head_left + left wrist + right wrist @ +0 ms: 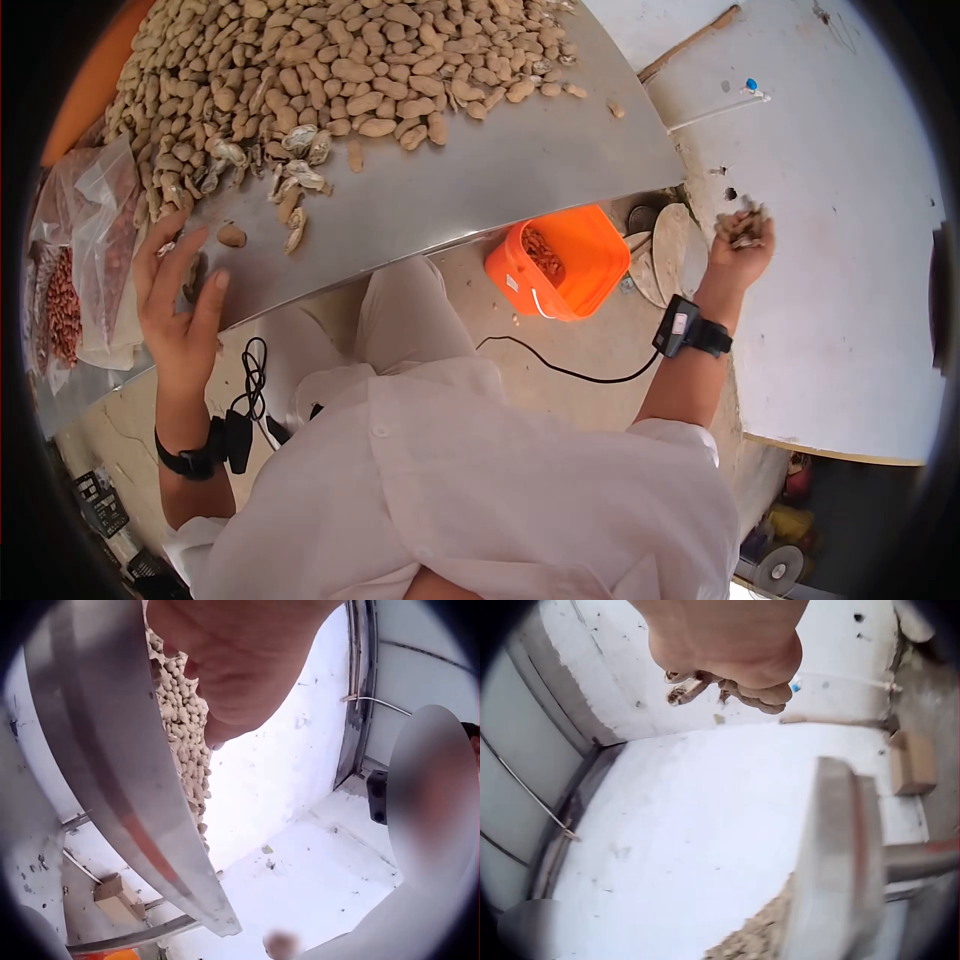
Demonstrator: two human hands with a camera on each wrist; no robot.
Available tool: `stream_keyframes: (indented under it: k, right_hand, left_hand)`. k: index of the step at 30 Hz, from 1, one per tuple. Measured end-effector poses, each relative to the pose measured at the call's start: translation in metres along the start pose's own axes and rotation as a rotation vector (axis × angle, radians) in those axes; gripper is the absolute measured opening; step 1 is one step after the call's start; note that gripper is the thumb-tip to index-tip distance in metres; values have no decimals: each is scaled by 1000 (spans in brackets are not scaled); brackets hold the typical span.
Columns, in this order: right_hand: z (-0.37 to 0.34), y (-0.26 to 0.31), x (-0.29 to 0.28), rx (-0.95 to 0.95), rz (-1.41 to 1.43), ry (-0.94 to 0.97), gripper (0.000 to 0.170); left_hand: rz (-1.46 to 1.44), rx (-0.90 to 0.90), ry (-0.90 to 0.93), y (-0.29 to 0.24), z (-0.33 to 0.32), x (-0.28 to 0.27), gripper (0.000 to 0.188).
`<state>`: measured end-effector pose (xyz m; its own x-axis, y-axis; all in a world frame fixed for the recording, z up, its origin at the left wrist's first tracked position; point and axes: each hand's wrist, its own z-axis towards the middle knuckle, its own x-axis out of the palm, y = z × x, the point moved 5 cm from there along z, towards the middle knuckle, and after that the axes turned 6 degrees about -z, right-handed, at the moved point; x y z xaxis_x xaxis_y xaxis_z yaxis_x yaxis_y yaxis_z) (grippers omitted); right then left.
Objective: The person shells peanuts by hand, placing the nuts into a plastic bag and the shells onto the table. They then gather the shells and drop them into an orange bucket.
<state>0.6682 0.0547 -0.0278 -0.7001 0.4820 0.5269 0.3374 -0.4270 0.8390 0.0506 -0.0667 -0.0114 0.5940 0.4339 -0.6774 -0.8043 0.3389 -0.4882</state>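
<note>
A large pile of unshelled peanuts point(330, 70) covers the back of the metal table point(400, 215). My left hand point(180, 310) is at the table's left front edge, fingers spread, beside a few loose peanuts and empty shells point(300, 175). In the left wrist view the left hand point(240, 667) hangs in front of the pile. Out to the right, away from the table, my right hand point(742, 252) holds a clump of shells point(742, 225) in curled fingers; pieces stick out past the right hand point(727, 645) in the right wrist view.
An orange bucket point(590, 260) with reddish kernels stands on the floor below the table edge. Clear plastic bags point(95, 230) with red kernels lie at the left. A black cable point(570, 372) runs to the right wrist. Round boards point(672, 250) lie beside the bucket.
</note>
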Motion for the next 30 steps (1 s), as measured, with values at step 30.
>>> stream_keyframes:
  k: [30]
  right_hand:
    - [-262,-67,295,-495,-977,1617,65]
  left_hand:
    - [51,-277,69,33,-10,-30,56]
